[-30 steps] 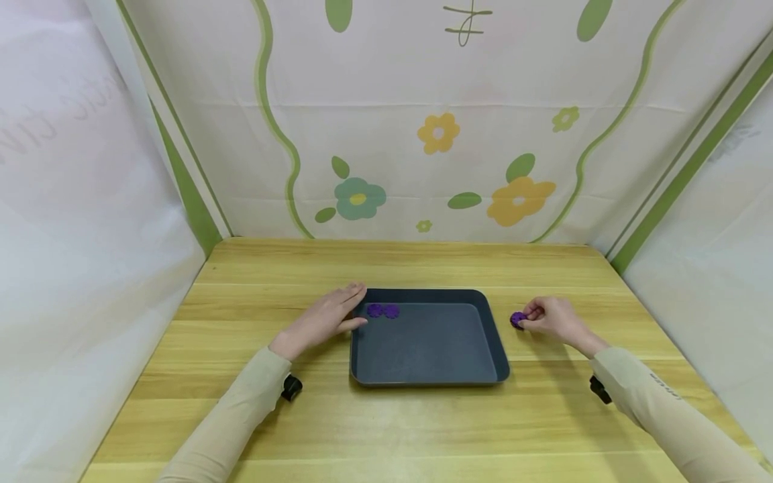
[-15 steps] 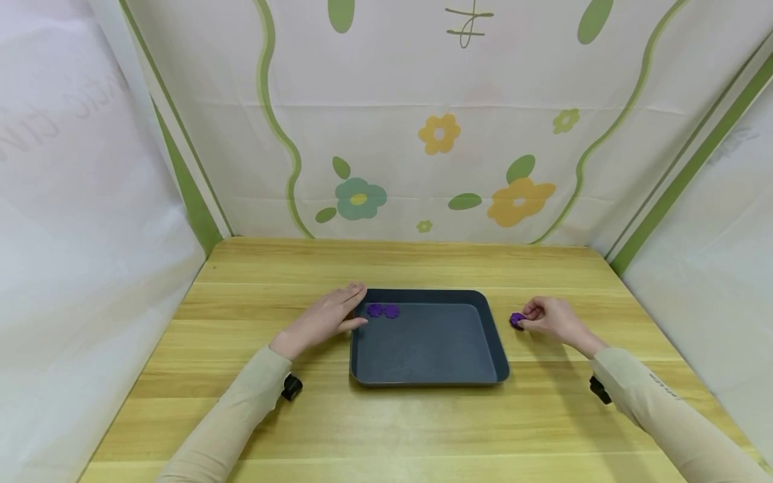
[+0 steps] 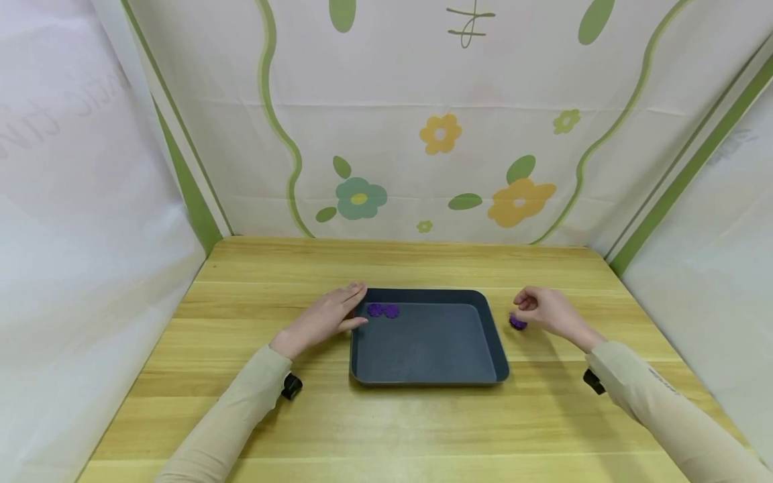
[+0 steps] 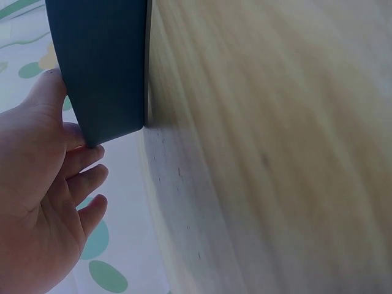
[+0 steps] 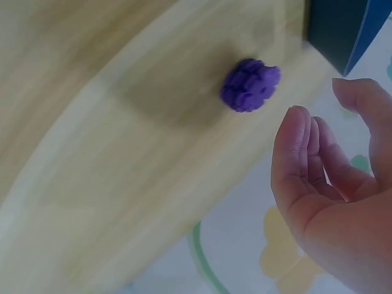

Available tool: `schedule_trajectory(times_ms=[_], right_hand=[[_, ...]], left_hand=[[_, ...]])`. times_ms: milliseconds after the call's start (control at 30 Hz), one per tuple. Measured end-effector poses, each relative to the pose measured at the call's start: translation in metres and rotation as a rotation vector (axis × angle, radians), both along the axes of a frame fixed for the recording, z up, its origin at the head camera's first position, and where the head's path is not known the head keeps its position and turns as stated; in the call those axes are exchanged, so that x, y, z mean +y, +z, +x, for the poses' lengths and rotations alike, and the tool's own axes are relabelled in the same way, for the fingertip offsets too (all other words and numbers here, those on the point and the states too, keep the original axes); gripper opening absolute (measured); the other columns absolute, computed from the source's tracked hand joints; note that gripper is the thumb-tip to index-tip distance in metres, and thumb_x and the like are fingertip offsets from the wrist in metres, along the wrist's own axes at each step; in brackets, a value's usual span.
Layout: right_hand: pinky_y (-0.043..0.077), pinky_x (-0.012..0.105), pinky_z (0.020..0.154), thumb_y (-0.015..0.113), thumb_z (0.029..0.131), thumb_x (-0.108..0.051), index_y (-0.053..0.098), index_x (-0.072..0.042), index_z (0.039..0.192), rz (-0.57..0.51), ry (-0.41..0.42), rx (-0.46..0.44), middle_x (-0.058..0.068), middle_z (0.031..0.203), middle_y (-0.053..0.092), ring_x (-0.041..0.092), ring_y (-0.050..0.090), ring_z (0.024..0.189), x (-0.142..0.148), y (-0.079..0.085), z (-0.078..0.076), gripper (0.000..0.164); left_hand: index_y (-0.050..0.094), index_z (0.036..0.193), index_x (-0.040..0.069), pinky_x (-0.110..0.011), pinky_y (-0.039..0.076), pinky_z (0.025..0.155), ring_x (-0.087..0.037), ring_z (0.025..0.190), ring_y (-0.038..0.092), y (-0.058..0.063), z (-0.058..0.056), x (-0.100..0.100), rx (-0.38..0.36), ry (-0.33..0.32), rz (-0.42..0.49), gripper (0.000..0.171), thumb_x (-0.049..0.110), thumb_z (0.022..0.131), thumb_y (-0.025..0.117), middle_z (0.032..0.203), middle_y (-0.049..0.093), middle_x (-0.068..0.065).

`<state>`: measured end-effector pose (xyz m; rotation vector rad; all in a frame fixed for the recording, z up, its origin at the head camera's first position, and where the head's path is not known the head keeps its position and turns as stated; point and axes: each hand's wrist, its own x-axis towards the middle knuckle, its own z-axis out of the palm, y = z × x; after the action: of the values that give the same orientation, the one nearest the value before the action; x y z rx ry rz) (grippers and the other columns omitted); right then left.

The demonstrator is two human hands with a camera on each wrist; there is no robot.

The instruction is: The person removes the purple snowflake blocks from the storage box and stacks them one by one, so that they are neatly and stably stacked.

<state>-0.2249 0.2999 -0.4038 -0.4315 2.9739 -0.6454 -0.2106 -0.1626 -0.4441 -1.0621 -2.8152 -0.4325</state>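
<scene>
A dark grey rectangular baking tray (image 3: pixel 430 342) lies on the wooden table. Two purple flower-shaped discs (image 3: pixel 383 310) sit side by side on its floor, near the far left corner. My left hand (image 3: pixel 326 318) rests on that corner, thumb over the left rim; the left wrist view shows the hand (image 4: pixel 43 177) against the tray's outer wall (image 4: pixel 104 67). Right of the tray stands a small stack of purple notched, flower-shaped pieces (image 5: pixel 250 86). Just above and beside it is my right hand (image 3: pixel 552 314), holding nothing, with thumb and fingers (image 5: pixel 291 147) apart.
The wooden table (image 3: pixel 423 429) runs back to a white fabric wall (image 3: pixel 386 80) printed with flowers and green lines. Similar white fabric panels close in the left and right sides. A black wrist device (image 3: pixel 292 387) sits under my left sleeve.
My right hand, whose fingers pinched the purple stack before, has let go and lifted slightly away, leaving it on the table. My left hand and the tray have stayed in place.
</scene>
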Motion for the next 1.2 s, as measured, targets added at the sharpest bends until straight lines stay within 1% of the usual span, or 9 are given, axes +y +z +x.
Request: schedule_trajectory(times_ms=[100, 200, 367, 533, 767, 1033, 1200], right_hand=[[0.051, 0.026, 0.068, 0.073, 0.088, -0.02, 0.068, -0.001, 0.099, -0.001, 0.02, 0.0, 0.004, 0.087, 0.071, 0.011, 0.062, 0.076, -0.009, 0.005, -0.002, 0.022], [0.052, 0.025, 0.068, 0.074, 0.088, -0.021, 0.069, -0.001, 0.099, -0.012, 0.046, 0.004, 0.004, 0.086, 0.071, 0.01, 0.063, 0.076, -0.02, 0.009, -0.004, 0.023], [0.052, 0.023, 0.068, 0.075, 0.088, -0.02, 0.069, -0.002, 0.098, -0.031, 0.087, 0.013, 0.004, 0.086, 0.071, 0.009, 0.063, 0.075, -0.039, 0.012, -0.006, 0.022], [0.053, 0.023, 0.069, 0.076, 0.088, -0.019, 0.069, -0.002, 0.099, -0.054, 0.129, 0.017, 0.004, 0.086, 0.071, 0.009, 0.063, 0.075, -0.058, 0.01, -0.01, 0.022], [0.055, 0.024, 0.068, 0.075, 0.088, -0.018, 0.069, 0.0, 0.102, -0.078, 0.181, -0.012, 0.006, 0.089, 0.071, 0.011, 0.064, 0.078, -0.081, 0.007, -0.015, 0.023], [0.055, 0.023, 0.071, 0.076, 0.087, -0.018, 0.07, 0.0, 0.102, -0.098, 0.219, -0.012, 0.005, 0.089, 0.071, 0.01, 0.064, 0.076, -0.105, 0.005, -0.017, 0.024], [0.057, 0.027, 0.073, 0.075, 0.088, -0.017, 0.069, 0.0, 0.102, -0.114, 0.234, -0.035, 0.007, 0.09, 0.071, 0.012, 0.065, 0.079, -0.116, 0.003, -0.019, 0.023]], left_hand=[[0.04, 0.15, -0.002, -0.052, 0.037, 0.117, -0.035, 0.144, 0.042, 0.0, 0.0, 0.0, -0.003, 0.002, 0.004, 0.067, 0.039, 0.099, 0.058, 0.155, 0.041, -0.02], [0.041, 0.149, -0.002, -0.052, 0.039, 0.117, -0.035, 0.143, 0.043, 0.0, 0.0, 0.0, 0.012, 0.001, -0.001, 0.067, 0.038, 0.099, 0.059, 0.154, 0.042, -0.021], [0.042, 0.148, -0.002, -0.052, 0.04, 0.116, -0.035, 0.142, 0.045, -0.001, 0.0, 0.0, 0.032, -0.007, 0.001, 0.066, 0.038, 0.099, 0.06, 0.153, 0.044, -0.021], [0.042, 0.148, -0.002, -0.051, 0.04, 0.116, -0.035, 0.142, 0.045, -0.002, 0.0, 0.0, 0.037, -0.009, 0.001, 0.066, 0.038, 0.099, 0.059, 0.153, 0.045, -0.021], [0.041, 0.149, -0.001, -0.052, 0.039, 0.117, -0.035, 0.143, 0.043, -0.003, -0.001, 0.0, 0.02, -0.001, -0.002, 0.066, 0.038, 0.099, 0.058, 0.154, 0.043, -0.021], [0.041, 0.149, -0.001, -0.052, 0.039, 0.117, -0.034, 0.144, 0.042, -0.002, -0.001, 0.0, 0.016, 0.001, -0.022, 0.067, 0.04, 0.1, 0.057, 0.154, 0.043, -0.02], [0.04, 0.15, 0.0, -0.051, 0.038, 0.118, -0.034, 0.144, 0.041, -0.003, -0.002, 0.0, 0.006, 0.005, -0.019, 0.067, 0.04, 0.1, 0.057, 0.155, 0.042, -0.019]])
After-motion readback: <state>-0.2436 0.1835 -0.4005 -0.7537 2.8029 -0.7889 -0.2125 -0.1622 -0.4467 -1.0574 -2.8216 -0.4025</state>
